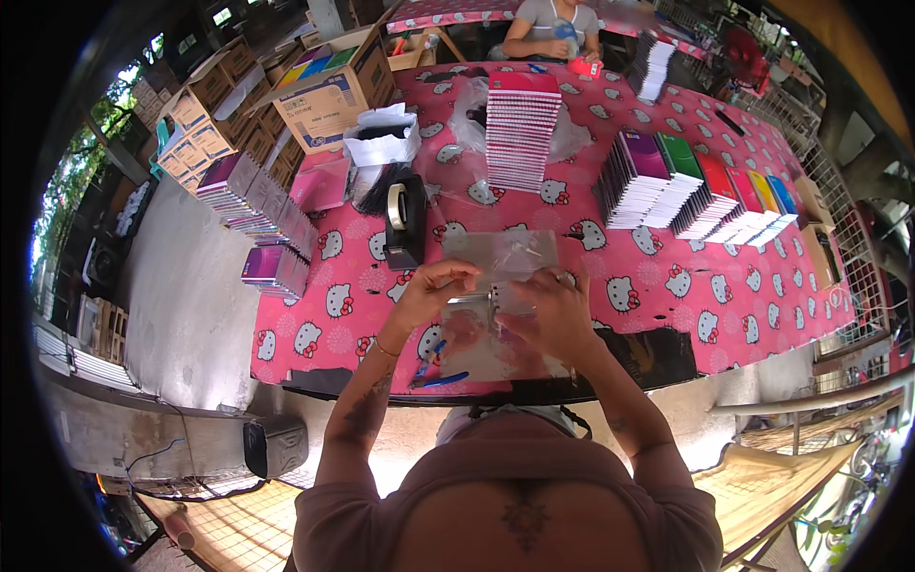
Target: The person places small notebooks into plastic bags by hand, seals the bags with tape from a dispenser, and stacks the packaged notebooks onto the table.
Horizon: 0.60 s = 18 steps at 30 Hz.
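My left hand point(440, 288) is closed, thumb and fingers pinched at one end of a thin silvery, see-through piece point(469, 299) whose kind I cannot make out. Across from it, my right hand point(548, 310) curls over the other end, fingertips bent toward the left hand. Under both hands lies a greyish clear sheet point(457, 248) on the table, with a crumpled bit of clear plastic point(522, 250) at its far part. Beside my left wrist, a blue-handled tool point(431, 345) and a blue pen-like item point(444, 379) rest near the front edge. A tape dispenser point(404, 224) stands just beyond my left hand.
A pink patterned cloth point(620, 291) covers the table. A tall notebook stack point(519, 133) stands ahead; coloured notebook stacks point(701, 191) are at right, purple ones point(262, 214) at left. Cartons point(329, 100) rise behind left. Another person point(553, 33) sits at the far side.
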Each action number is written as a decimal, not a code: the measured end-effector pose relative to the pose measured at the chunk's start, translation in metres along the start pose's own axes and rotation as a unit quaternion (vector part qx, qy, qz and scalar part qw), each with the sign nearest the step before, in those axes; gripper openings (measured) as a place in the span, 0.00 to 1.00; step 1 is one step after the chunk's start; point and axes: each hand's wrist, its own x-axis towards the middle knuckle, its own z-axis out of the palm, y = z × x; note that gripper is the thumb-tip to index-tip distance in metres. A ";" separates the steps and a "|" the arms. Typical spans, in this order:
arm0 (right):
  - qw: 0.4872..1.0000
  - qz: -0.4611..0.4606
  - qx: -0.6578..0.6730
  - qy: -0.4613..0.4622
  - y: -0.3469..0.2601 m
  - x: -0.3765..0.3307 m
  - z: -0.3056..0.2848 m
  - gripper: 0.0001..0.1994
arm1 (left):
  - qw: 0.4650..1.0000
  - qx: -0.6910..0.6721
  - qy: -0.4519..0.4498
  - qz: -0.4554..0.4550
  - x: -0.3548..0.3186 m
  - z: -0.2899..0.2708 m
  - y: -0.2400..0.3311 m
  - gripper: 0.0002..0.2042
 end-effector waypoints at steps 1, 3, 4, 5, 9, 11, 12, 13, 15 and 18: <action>1.000 0.009 -0.014 0.012 0.000 0.003 0.000 0.17 | 1.000 0.007 -0.017 -0.015 0.001 0.001 -0.002 0.12; 0.997 0.012 0.049 -0.060 -0.004 0.010 -0.001 0.18 | 0.998 0.023 -0.048 -0.043 0.008 0.003 -0.004 0.13; 0.992 0.017 0.079 -0.096 -0.005 0.012 -0.001 0.19 | 0.995 0.057 -0.056 -0.057 0.015 0.009 0.003 0.13; 0.993 0.013 0.079 -0.091 -0.003 0.011 0.002 0.18 | 0.991 0.090 -0.065 -0.070 0.022 0.014 0.011 0.13; 0.993 -0.009 0.054 -0.108 0.009 0.022 0.001 0.16 | 0.943 0.287 -0.147 0.080 0.033 0.004 0.028 0.10; 0.995 -0.001 0.006 -0.102 0.024 0.032 -0.006 0.17 | 0.942 0.294 -0.132 0.089 0.035 0.001 0.030 0.08; 0.996 0.013 -0.034 -0.079 0.038 0.038 -0.010 0.19 | 0.941 0.297 -0.129 0.096 0.037 0.001 0.030 0.07; 0.995 0.029 -0.076 -0.058 0.051 0.042 -0.014 0.21 | 0.938 0.304 -0.132 0.097 0.039 0.003 0.031 0.07; 0.980 0.056 0.107 -0.160 0.076 0.051 -0.012 0.23 | 0.932 0.321 -0.137 0.101 0.043 0.003 0.034 0.07; 0.849 0.222 0.477 -0.052 0.087 0.045 -0.028 0.25 | 0.912 0.379 -0.120 0.104 0.037 0.001 0.037 0.08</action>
